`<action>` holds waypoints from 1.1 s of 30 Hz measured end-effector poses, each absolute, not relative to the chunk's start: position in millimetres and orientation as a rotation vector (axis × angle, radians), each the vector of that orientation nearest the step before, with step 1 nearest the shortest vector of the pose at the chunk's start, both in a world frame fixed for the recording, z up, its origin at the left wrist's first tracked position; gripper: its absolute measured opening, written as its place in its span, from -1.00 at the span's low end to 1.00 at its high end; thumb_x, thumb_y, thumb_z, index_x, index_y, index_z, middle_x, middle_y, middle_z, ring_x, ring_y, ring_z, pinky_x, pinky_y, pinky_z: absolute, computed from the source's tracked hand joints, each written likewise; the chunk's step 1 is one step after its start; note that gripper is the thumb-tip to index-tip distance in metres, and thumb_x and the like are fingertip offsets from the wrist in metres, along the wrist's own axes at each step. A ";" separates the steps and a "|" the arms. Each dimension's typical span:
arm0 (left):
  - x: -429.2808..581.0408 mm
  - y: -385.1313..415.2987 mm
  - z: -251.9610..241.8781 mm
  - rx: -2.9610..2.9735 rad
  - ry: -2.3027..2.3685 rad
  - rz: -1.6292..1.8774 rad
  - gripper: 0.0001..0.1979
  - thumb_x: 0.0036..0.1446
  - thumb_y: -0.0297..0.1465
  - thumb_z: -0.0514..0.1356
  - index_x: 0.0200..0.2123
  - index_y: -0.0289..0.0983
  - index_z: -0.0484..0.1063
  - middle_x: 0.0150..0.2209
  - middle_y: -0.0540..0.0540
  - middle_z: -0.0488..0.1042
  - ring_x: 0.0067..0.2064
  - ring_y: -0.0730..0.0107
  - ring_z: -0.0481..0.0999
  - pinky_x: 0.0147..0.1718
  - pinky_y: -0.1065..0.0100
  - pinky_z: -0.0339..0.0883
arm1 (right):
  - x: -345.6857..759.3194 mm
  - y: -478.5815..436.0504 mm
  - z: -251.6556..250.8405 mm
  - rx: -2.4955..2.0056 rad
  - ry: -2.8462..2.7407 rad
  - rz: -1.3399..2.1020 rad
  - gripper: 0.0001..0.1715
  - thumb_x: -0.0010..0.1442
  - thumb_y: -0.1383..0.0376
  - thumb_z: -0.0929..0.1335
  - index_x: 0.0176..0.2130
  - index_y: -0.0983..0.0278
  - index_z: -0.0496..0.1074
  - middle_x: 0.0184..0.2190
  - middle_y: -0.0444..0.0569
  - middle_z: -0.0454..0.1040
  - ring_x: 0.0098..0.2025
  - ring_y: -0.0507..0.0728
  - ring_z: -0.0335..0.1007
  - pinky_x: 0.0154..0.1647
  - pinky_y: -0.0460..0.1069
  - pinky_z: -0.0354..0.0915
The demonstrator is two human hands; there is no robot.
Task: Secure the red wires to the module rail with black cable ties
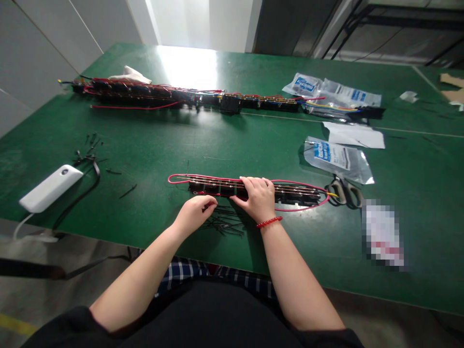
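Note:
A flat wiring harness (297, 194) of dark connectors and thin wires lies on the green work table (145, 140), edged by a loop of red wire (300, 209). My right hand (255, 198), with a red bead bracelet (268, 222) on the wrist, lies across the harness, fingers curled over it. My left hand (195, 212) sits at the harness's near edge with its fingers closed, and anything small between them is hidden. Below it lie several loose black cable ties (224, 224).
A longer harness (181, 96) stretches across the far table. Plastic bags (335, 159) and scissors (344, 192) lie to the right. A white power bank (50, 187) with a black cable lies at left, among scattered black ties. A pixelated item (382, 235) lies near the front right.

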State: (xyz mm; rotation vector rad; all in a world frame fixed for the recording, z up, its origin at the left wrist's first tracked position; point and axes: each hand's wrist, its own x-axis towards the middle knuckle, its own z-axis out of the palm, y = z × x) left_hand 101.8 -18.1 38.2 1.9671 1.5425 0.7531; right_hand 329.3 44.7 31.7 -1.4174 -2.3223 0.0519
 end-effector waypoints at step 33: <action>61.4 -12.3 22.2 1.592 1.334 1.284 -0.89 0.14 -0.41 0.21 -0.23 -0.24 0.48 -0.26 -0.06 0.52 -0.28 0.42 0.48 -0.24 0.35 0.42 | 333.5 48.4 43.0 -1.470 -2.463 0.095 -0.20 0.14 -0.04 0.41 0.23 0.27 0.29 0.17 0.18 0.42 0.20 0.33 0.31 0.26 0.29 0.09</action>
